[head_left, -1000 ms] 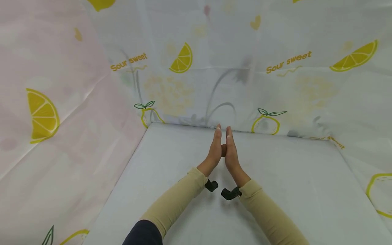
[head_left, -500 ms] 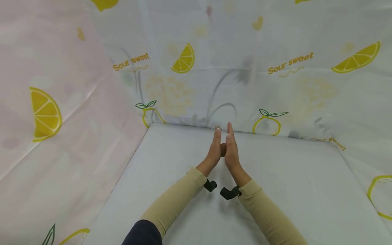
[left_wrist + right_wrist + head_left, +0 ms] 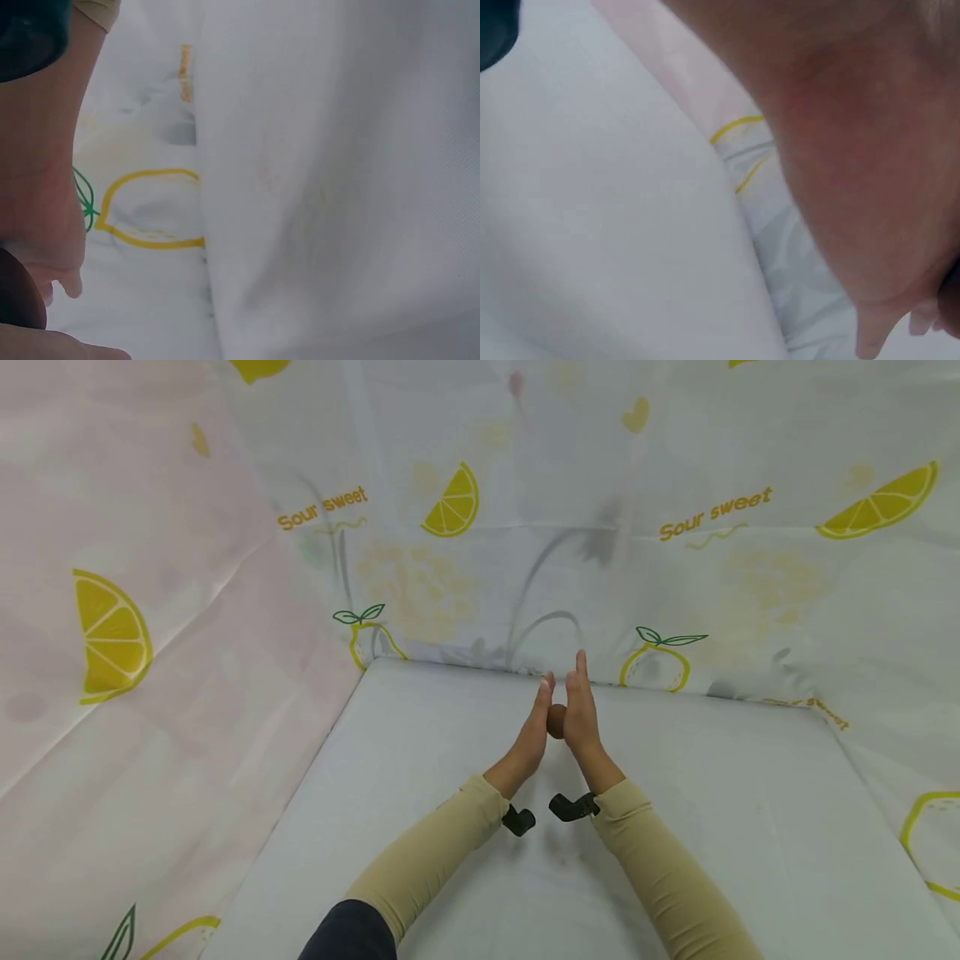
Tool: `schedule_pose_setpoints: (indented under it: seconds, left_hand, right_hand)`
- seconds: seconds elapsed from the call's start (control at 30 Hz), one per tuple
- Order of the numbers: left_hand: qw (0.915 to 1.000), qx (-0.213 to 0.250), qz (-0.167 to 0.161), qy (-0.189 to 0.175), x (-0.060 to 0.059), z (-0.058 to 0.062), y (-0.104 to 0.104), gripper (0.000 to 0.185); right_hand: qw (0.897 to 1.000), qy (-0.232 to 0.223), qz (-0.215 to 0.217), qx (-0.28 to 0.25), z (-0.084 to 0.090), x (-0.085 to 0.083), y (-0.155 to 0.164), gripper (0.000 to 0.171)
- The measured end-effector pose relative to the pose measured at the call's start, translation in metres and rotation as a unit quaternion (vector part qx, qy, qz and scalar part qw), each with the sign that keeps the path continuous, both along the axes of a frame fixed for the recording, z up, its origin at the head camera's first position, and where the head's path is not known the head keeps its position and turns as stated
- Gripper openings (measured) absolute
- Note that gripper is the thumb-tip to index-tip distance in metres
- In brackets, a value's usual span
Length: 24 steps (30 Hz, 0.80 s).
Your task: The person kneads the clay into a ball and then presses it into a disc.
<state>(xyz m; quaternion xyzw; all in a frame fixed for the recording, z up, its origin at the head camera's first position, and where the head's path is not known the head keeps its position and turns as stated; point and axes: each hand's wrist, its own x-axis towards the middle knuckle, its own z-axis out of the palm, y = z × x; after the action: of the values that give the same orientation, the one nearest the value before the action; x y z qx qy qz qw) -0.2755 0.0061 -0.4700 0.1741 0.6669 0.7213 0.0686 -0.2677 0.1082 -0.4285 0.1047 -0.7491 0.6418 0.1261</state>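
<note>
A round brown lump (image 3: 556, 722) is held between two palms in the middle of the head view, above the white tabletop. My left hand (image 3: 534, 731) lies along its left side with fingers straight and pointing away from me. On the other side, my right hand (image 3: 582, 714) presses with a flat palm, its straight fingertips reaching farther forward than the left ones. In the left wrist view the dark lump (image 3: 18, 292) shows at the left edge, partly cut off. Only a sliver of the lump (image 3: 951, 300) appears in the right wrist view.
The white tabletop (image 3: 420, 718) spreads under both forearms. A lemon-print sheet (image 3: 480, 585) rises along its back edge, and a pinkish sheet (image 3: 187, 693) stands at the left. Each wrist carries a dark camera mount (image 3: 573, 807).
My right hand has slid forward past the left one, and both have shifted a little to the right. More of the brown lump shows between the palms.
</note>
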Motion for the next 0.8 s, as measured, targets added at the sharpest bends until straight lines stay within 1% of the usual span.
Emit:
schedule_pose_setpoints:
  seconds: [0.1, 0.17, 0.3, 0.4, 0.5, 0.7, 0.8]
  left_hand:
    - [0.9999, 0.012, 0.008, 0.004, 0.000, 0.001, 0.000, 0.087]
    - [0.9995, 0.023, 0.021, 0.006, -0.001, 0.002, 0.000, 0.086]
    - [0.9977, 0.038, 0.056, -0.006, -0.005, 0.002, 0.001, 0.079]
    - [0.9956, 0.042, 0.080, -0.022, -0.007, 0.001, 0.001, 0.076]
    - [0.9936, 0.047, 0.096, -0.037, -0.009, 0.001, 0.000, 0.074]
    - [0.9923, 0.047, 0.104, -0.049, -0.012, 0.002, -0.002, 0.075]
    - [0.9941, 0.036, 0.089, -0.050, -0.010, 0.001, -0.001, 0.078]
  right_hand:
    - [1.000, -0.004, 0.009, 0.006, -0.005, 0.001, 0.001, 0.057]
    - [1.000, -0.003, 0.015, 0.012, -0.009, 0.004, -0.001, 0.057]
    - [0.999, 0.011, 0.022, 0.027, -0.016, 0.013, -0.009, 0.054]
    - [0.999, 0.030, 0.026, 0.026, -0.016, 0.022, -0.017, 0.053]
    - [0.998, 0.051, 0.027, 0.023, -0.012, 0.029, -0.024, 0.053]
    - [0.995, 0.093, 0.023, 0.027, -0.004, 0.034, -0.027, 0.054]
    - [0.994, 0.101, 0.022, 0.028, 0.001, 0.033, -0.026, 0.054]
